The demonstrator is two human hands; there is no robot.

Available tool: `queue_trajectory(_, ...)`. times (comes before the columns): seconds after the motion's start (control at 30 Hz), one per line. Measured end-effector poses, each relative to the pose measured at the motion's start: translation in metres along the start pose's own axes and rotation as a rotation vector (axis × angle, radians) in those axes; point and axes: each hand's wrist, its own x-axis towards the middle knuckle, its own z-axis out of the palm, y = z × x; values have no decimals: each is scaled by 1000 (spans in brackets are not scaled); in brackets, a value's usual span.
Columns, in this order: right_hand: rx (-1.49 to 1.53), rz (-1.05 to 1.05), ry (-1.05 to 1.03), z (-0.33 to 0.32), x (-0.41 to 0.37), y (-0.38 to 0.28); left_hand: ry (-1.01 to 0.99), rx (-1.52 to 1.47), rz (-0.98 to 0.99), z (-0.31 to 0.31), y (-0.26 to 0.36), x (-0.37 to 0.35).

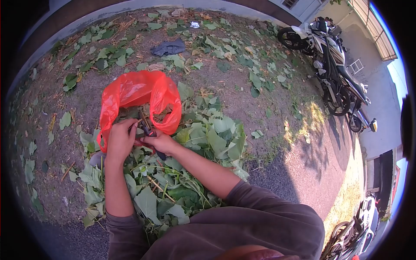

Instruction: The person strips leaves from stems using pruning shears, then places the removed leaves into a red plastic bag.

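Note:
A red plastic bag (132, 89) stands open on the ground in front of me, with dry leaves and cut plant bits inside. At its near rim, my left hand (121, 138) is closed in a pinch; what lies between its fingertips is too small to make out. My right hand (159, 142) is wrapped round pruning shears (146, 126) with dark handles and red parts, their blades pointing into the bag's mouth. Both hands are close together. A heap of green leaves and stems (173, 186) lies under my forearms and to the right of the bag.
Loose leaves (255, 80) are scattered over the bare soil. A dark cloth (168, 47) lies beyond the bag. Motorcycles (331, 60) are parked at the right near a wall, and another motorcycle (359, 229) stands at the lower right.

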Motion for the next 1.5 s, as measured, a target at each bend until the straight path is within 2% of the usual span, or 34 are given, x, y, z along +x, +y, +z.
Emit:
queue_trajectory(0.03,0,1,0,-3,1,2,-2,-11,-1,0,-1,0)
queue_trajectory(0.1,-58,142,33,-7,2,1,-3,-42,12,-2,-3,1)
queue_trajectory(0.17,3,109,1,-7,-1,-4,-6,-70,22,-1,-2,1)
queue_trajectory(0.23,70,78,-35,-3,-6,-12,82,-156,26,-2,2,2)
queue_trajectory(0.33,-32,85,-38,-4,-12,-22,82,-137,0,-4,3,2)
queue_trajectory(0.53,14,99,-24,4,-16,-32,-36,-74,-39,-5,-5,1)
queue_trajectory(0.6,-49,104,-45,2,-18,-35,-8,-80,-75,0,-8,4)
queue_trajectory(0.67,-17,79,11,15,-26,-50,-69,-217,-167,1,-8,1)
queue_trajectory(0.73,-34,125,-26,3,-16,-35,-81,-214,-89,-1,-11,1)
queue_trajectory(0.77,-26,129,-24,12,-16,-34,-62,-199,-151,-4,-19,-7)
queue_trajectory(0.83,-56,114,16,10,-17,-40,-24,-135,14,2,-21,1)
queue_trajectory(1.03,-63,94,13,3,-11,-30,-37,47,-25,-3,-19,-1)
queue_trajectory(1.1,-55,91,4,5,-12,-27,-59,41,-67,-4,-17,-2)
queue_trajectory(1.17,-21,149,87,6,-13,-31,-80,36,-107,-4,-20,-1)
queue_trajectory(1.27,16,162,66,4,-13,-33,-62,24,-90,-3,-23,-2)
queue_trajectory(1.33,-7,168,67,7,-14,-38,42,-85,-70,-2,-22,-2)
queue_trajectory(1.5,-75,140,16,9,-18,-43,-10,-46,-103,-1,-18,-3)
